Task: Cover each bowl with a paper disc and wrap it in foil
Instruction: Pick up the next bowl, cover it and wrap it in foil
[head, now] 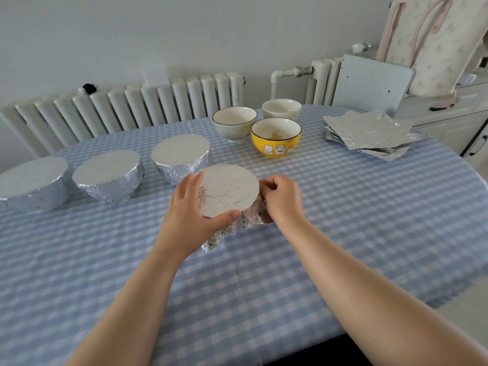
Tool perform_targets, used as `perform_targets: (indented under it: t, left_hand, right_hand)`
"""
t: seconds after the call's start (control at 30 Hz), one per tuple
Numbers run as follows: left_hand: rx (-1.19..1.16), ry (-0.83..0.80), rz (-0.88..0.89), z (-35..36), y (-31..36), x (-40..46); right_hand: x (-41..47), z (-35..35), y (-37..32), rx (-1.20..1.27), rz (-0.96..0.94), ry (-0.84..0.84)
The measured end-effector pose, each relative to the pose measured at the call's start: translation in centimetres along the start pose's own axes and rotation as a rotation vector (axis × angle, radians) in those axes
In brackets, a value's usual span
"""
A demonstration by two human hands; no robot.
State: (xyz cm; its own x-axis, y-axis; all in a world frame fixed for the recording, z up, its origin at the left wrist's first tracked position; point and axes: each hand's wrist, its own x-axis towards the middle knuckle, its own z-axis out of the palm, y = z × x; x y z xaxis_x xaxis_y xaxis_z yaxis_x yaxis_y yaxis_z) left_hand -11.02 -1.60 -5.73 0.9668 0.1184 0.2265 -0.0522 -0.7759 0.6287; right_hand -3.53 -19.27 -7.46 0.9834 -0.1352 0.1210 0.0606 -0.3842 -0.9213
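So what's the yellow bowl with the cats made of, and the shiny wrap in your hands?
The yellow bowl looks like glazed ceramic: glossy, thick-walled, with printed cats. The wrap both hands are pressing looks like aluminium foil: silvery, thin, holding sharp crinkles.

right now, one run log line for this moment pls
step: foil wrap, fourth bowl | left hand: grips rim | right hand: pinches foil at side | wrapped bowls: three | bare bowls: three | foil sheets: stacked right

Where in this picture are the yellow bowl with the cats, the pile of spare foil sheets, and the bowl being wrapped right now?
yellow bowl (276,143): head view, on its outer front wall.
foil sheets (369,132): head view, on the top sheet.
bowl being wrapped (228,190): head view, on its flat foil top.
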Motion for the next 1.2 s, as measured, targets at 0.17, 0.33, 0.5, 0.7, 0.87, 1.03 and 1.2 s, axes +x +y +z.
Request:
perform_targets:
  t: [0.17, 0.33, 0.5, 0.7, 0.87, 1.03, 1.2]
  left_hand:
    - [-0.018, 0.005, -0.005, -0.1, -0.3, 0.1]
    - [0.007, 0.006, 0.001, 0.0, -0.2, 0.1]
    - [0.000, 0.018, -0.002, 0.1, -0.1, 0.1]
    - [-0.003, 0.052, -0.080, 1.0, 0.9, -0.2]
    - [-0.017, 0.107, -0.108, 2.0, 1.6, -1.2]
    - [-0.059, 0.120, -0.085, 2.0, 0.9, -1.4]
    - [-0.139, 0.135, -0.108, 2.3, 0.1, -1.2]
  right_hand:
    - [-0.3, -0.6, -0.1, 0.034, -0.023, -0.004]
    - [-1.8, -1.6, -0.5, -0.168, -0.079, -0.048]
    - [-2.9, -1.3, -0.6, -0.125, -0.025, -0.111]
    - [-2.9, -1.8, 0.0, 0.036, -0.017, -0.223]
    - [-1.0, -1.4, -0.2, 0.034, -0.043, -0.213]
    - [-1.7, 0.3, 0.9, 0.266, 0.084, -0.122]
    - [-2.0, 0.5, 1.2, 0.458, 0.126, -0.090]
